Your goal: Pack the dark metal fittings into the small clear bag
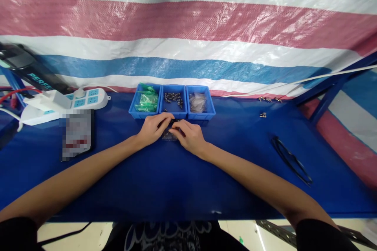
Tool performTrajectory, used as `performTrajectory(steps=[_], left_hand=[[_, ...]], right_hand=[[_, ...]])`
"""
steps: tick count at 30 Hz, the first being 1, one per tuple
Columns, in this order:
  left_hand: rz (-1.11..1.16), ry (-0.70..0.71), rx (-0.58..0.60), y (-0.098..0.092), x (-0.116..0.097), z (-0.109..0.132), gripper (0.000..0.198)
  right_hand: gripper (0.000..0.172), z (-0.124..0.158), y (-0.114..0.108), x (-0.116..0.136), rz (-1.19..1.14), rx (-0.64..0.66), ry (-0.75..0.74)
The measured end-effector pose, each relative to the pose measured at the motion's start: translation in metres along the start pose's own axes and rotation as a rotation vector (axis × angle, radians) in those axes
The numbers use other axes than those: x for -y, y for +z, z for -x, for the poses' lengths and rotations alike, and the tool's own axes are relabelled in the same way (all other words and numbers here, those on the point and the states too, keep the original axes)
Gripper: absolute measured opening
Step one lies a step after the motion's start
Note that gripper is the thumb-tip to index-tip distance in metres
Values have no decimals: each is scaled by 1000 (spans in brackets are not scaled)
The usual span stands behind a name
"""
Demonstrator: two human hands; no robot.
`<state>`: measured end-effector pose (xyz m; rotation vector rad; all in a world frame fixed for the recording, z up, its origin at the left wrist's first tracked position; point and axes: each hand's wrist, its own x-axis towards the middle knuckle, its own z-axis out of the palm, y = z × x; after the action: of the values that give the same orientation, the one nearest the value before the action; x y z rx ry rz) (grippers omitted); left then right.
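Observation:
My left hand (pixel 154 128) and my right hand (pixel 190 136) meet just in front of the middle blue bin (pixel 173 114), fingers pinched together. A small clear plastic bag (pixel 169 136) is between them, partly covered, with the fingertips of my right hand closed at its edge. What the left fingertips pinch is hidden. Small dark metal fittings (pixel 173 97) lie loose in the middle bin. Green plastic bags (pixel 148 100) fill the left blue bin (pixel 136 115), and clear plastic bags (pixel 198 102) are in the right blue bin (pixel 203 116).
On the blue table (pixel 165 184), a white power strip (pixel 91 100) and a dark pixelated flat object (pixel 77 133) are at left, near a black bottle-like object (pixel 35 70). To the right are eyeglasses (pixel 290 159) and several loose metal fittings (pixel 263 115). A striped sheet (pixel 188 19) hangs behind.

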<state>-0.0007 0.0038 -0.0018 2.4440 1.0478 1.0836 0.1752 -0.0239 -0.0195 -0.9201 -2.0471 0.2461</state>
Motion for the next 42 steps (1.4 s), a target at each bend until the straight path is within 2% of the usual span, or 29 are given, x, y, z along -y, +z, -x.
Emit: performTrajectory(steps=[4, 7, 15, 20, 24, 28, 36, 42], left_hand=[[5, 15, 0, 0, -1, 0, 20], [10, 41, -21, 0, -2, -1, 16], [5, 75, -94, -1, -3, -2, 12], [40, 121, -97, -2, -3, -2, 10], [33, 195, -80, 1, 0, 0, 11], [-9, 170, -100, 3, 2, 2, 14], [-29, 231, -126, 3, 1, 4, 11], [-14, 176, -114, 0, -4, 1, 9]], right_hand=[[20, -8, -5, 2, -185, -54, 206], [21, -11, -7, 3, -280, -47, 346], [21, -8, 0, 0, -493, -74, 499], [25, -10, -4, 1, -499, -48, 506], [26, -9, -5, 0, -450, -91, 517], [28, -9, -5, -1, -437, -70, 539], [28, -8, -3, -1, -422, -59, 506], [31, -8, -6, 1, -445, -51, 486]])
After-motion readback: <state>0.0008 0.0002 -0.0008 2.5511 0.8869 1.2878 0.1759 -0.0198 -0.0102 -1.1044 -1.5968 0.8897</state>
